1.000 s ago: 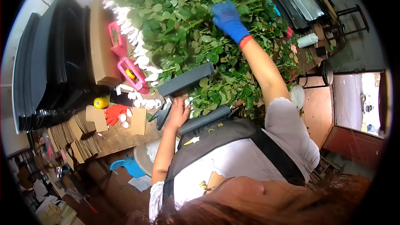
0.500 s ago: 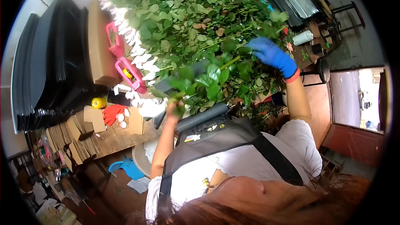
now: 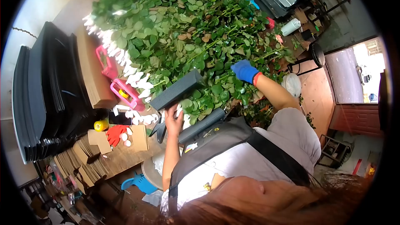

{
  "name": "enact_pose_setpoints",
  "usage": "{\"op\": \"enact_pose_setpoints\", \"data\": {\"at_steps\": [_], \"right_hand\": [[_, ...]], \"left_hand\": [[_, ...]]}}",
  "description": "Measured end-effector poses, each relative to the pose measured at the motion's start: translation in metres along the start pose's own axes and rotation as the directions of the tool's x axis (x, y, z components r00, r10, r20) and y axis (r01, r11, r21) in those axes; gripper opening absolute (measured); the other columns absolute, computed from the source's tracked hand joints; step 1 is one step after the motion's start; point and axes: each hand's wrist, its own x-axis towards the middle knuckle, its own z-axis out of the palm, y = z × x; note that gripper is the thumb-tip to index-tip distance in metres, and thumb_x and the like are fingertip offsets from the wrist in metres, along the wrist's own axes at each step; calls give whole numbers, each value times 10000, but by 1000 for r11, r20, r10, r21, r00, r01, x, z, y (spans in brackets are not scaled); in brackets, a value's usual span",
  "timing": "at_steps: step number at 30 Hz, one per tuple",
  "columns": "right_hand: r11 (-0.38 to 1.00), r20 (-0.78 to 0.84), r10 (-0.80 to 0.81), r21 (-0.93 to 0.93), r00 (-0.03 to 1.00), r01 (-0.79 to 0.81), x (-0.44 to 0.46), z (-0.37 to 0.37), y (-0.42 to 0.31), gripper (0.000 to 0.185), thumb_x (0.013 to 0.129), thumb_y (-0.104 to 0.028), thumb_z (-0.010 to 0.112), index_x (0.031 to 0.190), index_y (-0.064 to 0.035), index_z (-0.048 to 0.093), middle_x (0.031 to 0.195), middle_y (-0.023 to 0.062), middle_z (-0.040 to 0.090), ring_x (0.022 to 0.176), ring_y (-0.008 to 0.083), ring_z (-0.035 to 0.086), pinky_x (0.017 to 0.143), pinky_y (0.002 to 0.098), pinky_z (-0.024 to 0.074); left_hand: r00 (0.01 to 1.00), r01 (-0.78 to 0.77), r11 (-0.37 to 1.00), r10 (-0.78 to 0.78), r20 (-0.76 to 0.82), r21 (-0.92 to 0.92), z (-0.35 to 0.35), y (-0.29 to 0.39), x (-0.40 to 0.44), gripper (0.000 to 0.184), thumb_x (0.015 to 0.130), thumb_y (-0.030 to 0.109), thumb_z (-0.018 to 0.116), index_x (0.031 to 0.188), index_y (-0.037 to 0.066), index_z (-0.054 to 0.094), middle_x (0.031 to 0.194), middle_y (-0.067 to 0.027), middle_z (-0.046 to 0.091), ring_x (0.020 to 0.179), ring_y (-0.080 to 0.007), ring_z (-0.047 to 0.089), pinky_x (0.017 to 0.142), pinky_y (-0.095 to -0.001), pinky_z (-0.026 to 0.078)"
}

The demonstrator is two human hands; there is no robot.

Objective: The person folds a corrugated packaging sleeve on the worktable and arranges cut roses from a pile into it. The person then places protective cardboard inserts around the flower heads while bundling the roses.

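Note:
My bare left hand (image 3: 173,121) is closed around a white-covered flower head (image 3: 179,110), just below a grey ridged block (image 3: 177,90) on the bench. A leafy green stem (image 3: 202,102) extends from there toward the right, among other foliage. In a blue glove, my right hand (image 3: 245,71) has its fingers curled at the leafy stems; the fingertips are partly hidden by leaves. Beyond both hands lies a large heap of leafy rose stems (image 3: 183,37), their white-covered heads (image 3: 135,77) lined up along the left side.
Left of the heap stand pink-handled tools (image 3: 128,96), a cardboard sheet (image 3: 93,71) and black stacked sheets (image 3: 54,87). A yellow tape roll (image 3: 100,125), red glove (image 3: 115,134) and cardboard pieces (image 3: 83,154) lie on the bench. A grey roll-like bar (image 3: 203,126) runs before my apron.
My left hand has come lower beside the ridged block, which now shows more fully. The gloved right hand has moved down and left, closer to the heap. The head view has shifted.

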Motion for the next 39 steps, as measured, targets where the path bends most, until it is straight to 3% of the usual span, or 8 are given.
{"op": "enact_pose_setpoints", "data": {"at_steps": [6, 9, 17, 21, 24, 27, 32, 39], "right_hand": [[980, -459, -55, 144, 887, 135, -14, -139, -30, 285, 905, -288, 566, 1133, -133, 639, 976, 121, 704, 884, 319, 695, 763, 493, 542], [960, -879, -173, -49, 445, 276, 63, -173, -35, 633, 782, -273, 741, 1377, -174, 547, 1257, 72, 625, 1143, 280, 589, 992, 438, 457], [990, -648, -105, 0, 754, 139, 154, -201, -59, 270, 876, -168, 639, 1137, -220, 685, 1072, 43, 699, 1041, 246, 669, 875, 389, 511], [991, -992, 25, 41, 122, 130, 78, -243, -36, 469, 755, -121, 692, 1206, -247, 666, 1142, 27, 619, 1041, 222, 557, 882, 361, 458], [986, -986, -162, -163, -29, 46, 90, -232, -29, 510, 747, -90, 688, 1237, -216, 622, 1258, 58, 586, 1119, 241, 539, 920, 382, 462], [974, -918, -222, -193, 329, 119, 94, -175, -35, 583, 783, -89, 649, 1347, -206, 557, 1357, 79, 549, 1197, 273, 525, 995, 424, 440], [952, -816, -264, -137, 514, 272, 84, -60, -66, 452, 904, -246, 607, 1352, -207, 575, 1368, 119, 552, 1265, 296, 510, 1072, 446, 387], [903, -603, -61, 307, 796, 302, 25, -210, -50, 319, 920, -265, 571, 1210, -164, 659, 1236, 106, 639, 1123, 314, 619, 919, 437, 498]], "left_hand": [[999, 29, 999, -30, 19, 46, 0, -3, 4, 524, 819, 62, 755, 1307, 41, 564, 1264, -165, 577, 1072, -296, 652, 874, -362, 573], [1000, 6, 999, -7, 30, 33, 2, -18, 5, 539, 822, 74, 748, 1318, 23, 545, 1260, -174, 601, 1077, -308, 651, 863, -375, 572], [995, 73, 996, -77, 70, 53, 1, -19, 2, 581, 849, 136, 765, 1348, 14, 493, 1257, -171, 620, 1072, -281, 650, 921, -369, 535], [990, 124, 992, -122, 76, -21, 4, -26, 1, 540, 839, 77, 752, 1319, -3, 520, 1225, -170, 632, 1057, -247, 656, 839, -340, 575], [995, 79, 997, -78, 61, -18, 0, -14, 1, 492, 828, 86, 752, 1284, 22, 578, 1231, -169, 620, 1049, -279, 658, 862, -357, 568], [998, 3, 1000, -5, 63, 27, -4, -1, 5, 470, 829, 63, 743, 1278, 40, 607, 1195, -142, 633, 1049, -262, 649, 898, -341, 535], [997, 50, 999, -49, 62, -19, -4, 7, 4, 444, 842, 59, 730, 1275, 77, 636, 1261, -171, 600, 1065, -294, 660, 896, -357, 557], [998, 28, 999, -30, 54, 23, -1, -5, 4, 461, 842, 66, 736, 1288, 49, 620, 1219, -139, 620, 1033, -250, 649, 862, -334, 542]]}}
